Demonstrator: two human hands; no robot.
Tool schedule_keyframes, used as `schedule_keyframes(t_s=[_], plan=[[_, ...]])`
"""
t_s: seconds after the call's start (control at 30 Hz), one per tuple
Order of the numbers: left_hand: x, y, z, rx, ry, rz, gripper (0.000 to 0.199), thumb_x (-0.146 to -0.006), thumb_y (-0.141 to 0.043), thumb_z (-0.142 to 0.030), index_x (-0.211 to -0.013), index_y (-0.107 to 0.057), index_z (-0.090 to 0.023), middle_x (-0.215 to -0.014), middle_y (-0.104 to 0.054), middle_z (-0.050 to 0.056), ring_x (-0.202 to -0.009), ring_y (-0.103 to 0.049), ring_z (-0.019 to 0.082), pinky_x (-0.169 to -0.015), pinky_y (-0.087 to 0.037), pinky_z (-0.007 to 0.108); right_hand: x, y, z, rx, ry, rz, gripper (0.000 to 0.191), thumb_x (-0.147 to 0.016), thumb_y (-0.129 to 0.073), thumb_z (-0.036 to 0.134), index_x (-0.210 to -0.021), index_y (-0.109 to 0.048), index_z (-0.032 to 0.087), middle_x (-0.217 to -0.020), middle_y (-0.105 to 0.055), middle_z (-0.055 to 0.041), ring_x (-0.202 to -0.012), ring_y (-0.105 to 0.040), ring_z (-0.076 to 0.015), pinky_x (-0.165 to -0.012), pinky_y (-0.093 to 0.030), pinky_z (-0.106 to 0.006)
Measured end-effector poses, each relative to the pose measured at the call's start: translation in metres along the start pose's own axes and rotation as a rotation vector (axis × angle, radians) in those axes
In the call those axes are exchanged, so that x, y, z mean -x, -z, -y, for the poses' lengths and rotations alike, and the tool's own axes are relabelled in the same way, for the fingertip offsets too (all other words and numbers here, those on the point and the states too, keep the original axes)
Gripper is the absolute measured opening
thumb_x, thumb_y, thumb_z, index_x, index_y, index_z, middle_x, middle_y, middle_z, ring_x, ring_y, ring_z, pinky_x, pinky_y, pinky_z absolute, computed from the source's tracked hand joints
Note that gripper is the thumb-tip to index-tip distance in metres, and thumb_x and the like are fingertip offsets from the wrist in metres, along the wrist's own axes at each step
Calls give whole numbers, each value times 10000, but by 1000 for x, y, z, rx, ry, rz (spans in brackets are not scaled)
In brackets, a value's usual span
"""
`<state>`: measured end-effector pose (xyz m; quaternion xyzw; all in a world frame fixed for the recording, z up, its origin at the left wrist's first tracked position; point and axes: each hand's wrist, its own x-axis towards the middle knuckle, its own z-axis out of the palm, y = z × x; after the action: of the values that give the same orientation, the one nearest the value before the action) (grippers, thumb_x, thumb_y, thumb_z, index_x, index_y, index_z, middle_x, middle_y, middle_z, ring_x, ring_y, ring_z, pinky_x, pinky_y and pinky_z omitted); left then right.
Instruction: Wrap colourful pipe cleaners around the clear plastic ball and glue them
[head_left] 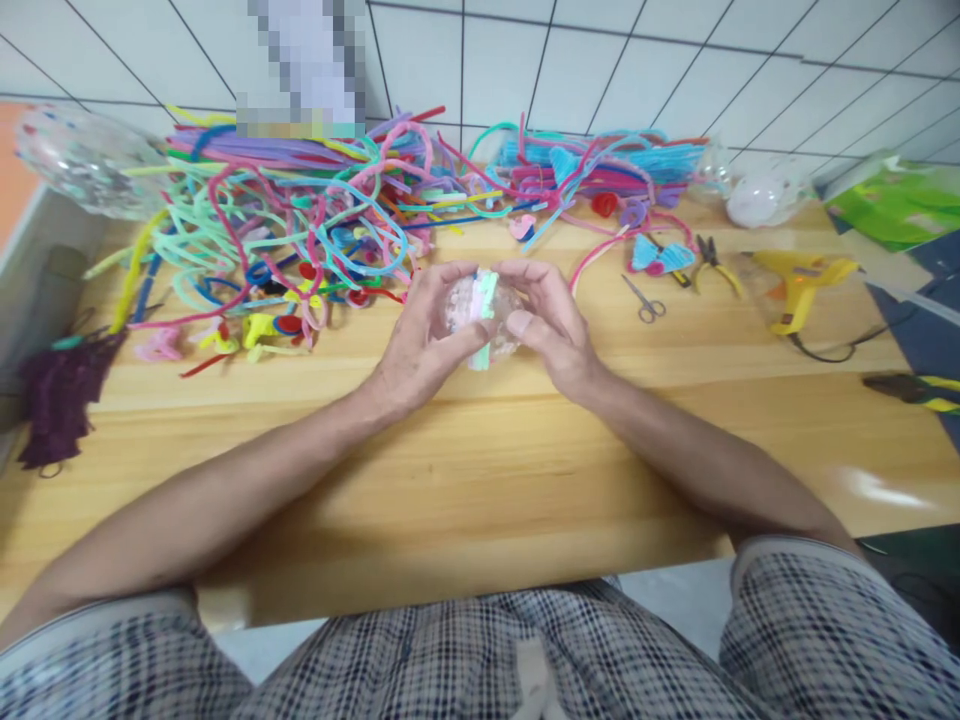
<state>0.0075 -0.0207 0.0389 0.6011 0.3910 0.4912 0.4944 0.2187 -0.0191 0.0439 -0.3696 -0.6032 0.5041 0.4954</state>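
A clear, round ball [508, 300] with a pale green and pink fuzzy band [484, 315] around its middle is held over the wooden table [465, 480]. My left hand [433, 335] grips its left side, the thumb lying on the band. On the right side, my right hand [551, 330] curls round the ball with its thumb at the front. Fingers hide parts of the ball's sides.
Piled pipe cleaners [277, 230] cover the back left, with blue ones [630, 160] behind. Small scissors [645, 300], pliers [712, 268] and a yellow glue gun [802, 285] lie right. Purple tassels [60, 400] are far left; a green bag [892, 200] is back right.
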Motion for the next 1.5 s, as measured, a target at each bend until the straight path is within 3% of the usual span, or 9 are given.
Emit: schedule_keyframes(t_s=[0.2, 0.33, 0.47, 0.63, 0.8, 1.0, 1.17, 1.4, 1.5], plan=[[-12, -2, -10, 321, 232, -79, 427, -908, -860, -473, -1242, -702, -260, -1215, -797, 59, -1215, -777, 327, -1007, -672, 430, -10, 14, -3, 71, 80, -18, 711, -909, -816, 836, -1410, -626, 369, -1551, -742, -67, -1575, -645, -352, -1412, -486, -629], [-17, -4, -27, 513, 374, 41, 362, -1034, -712, -521, -1229, -741, -218, -1192, -842, 85, -1338, -793, 382, -1090, -695, 504, -11, 19, 0, 184, 129, -5, 695, -929, -781, 869, -1433, -627, 416, -1615, -722, -53, -1623, -602, -381, -1395, -485, -681], [-18, -4, -36, 611, 436, 34, 373, -1086, -617, -513, -1247, -768, -212, -1194, -877, 79, -1356, -803, 383, -1068, -726, 492, -9, 18, 4, 162, 110, 34, 684, -942, -822, 798, -1442, -619, 379, -1614, -716, -70, -1617, -613, -366, -1348, -548, -645], [-19, -5, -34, 676, 463, 1, 360, -1091, -549, -461, -1207, -773, -204, -1141, -889, 77, -1296, -832, 372, -1014, -745, 481, -8, 17, 0, 213, 133, 36, 727, -925, -849, 795, -1467, -614, 371, -1596, -703, -82, -1567, -646, -370, -1272, -608, -631], [-17, -1, -30, 697, 477, 32, 316, -1062, -623, -453, -1189, -791, -217, -1142, -898, 58, -1271, -845, 351, -1002, -741, 434, -7, 18, -2, 274, 129, 92, 734, -925, -840, 794, -1493, -623, 383, -1639, -672, -89, -1571, -637, -380, -1249, -621, -629], [-15, 1, -30, 703, 502, 104, 408, -1078, -608, -466, -1338, -792, -211, -1180, -911, 60, -1253, -858, 338, -1010, -740, 423, -8, 21, 0, 316, 167, 116, 752, -904, -858, 777, -1488, -635, 359, -1649, -673, -99, -1598, -619, -395, -1279, -594, -646], [-14, -4, -28, 708, 487, 94, 469, -1083, -643, -489, -1447, -749, -213, -1253, -904, 73, -1275, -856, 348, -1076, -722, 459, -8, 19, 6, 318, 97, 119, 757, -890, -839, 831, -1441, -639, 351, -1619, -694, -102, -1576, -643, -386, -1254, -618, -633], [-9, -7, -24, 618, 406, 92, 344, -1022, -738, -484, -1181, -813, -188, -1243, -896, 118, -1360, -815, 380, -1124, -706, 507, -5, 14, 7, 344, 106, 103, 674, -853, -939, 639, -1361, -626, 326, -1539, -720, -120, -1518, -671, -376, -1228, -634, -619], [-9, -7, -22, 596, 403, 105, 336, -1016, -740, -509, -1160, -814, -214, -1237, -895, 115, -1399, -797, 401, -1106, -710, 529, -5, 14, 9, 368, 95, 96, 658, -829, -966, 581, -1335, -628, 332, -1536, -725, -115, -1516, -674, -377, -1218, -647, -618]])
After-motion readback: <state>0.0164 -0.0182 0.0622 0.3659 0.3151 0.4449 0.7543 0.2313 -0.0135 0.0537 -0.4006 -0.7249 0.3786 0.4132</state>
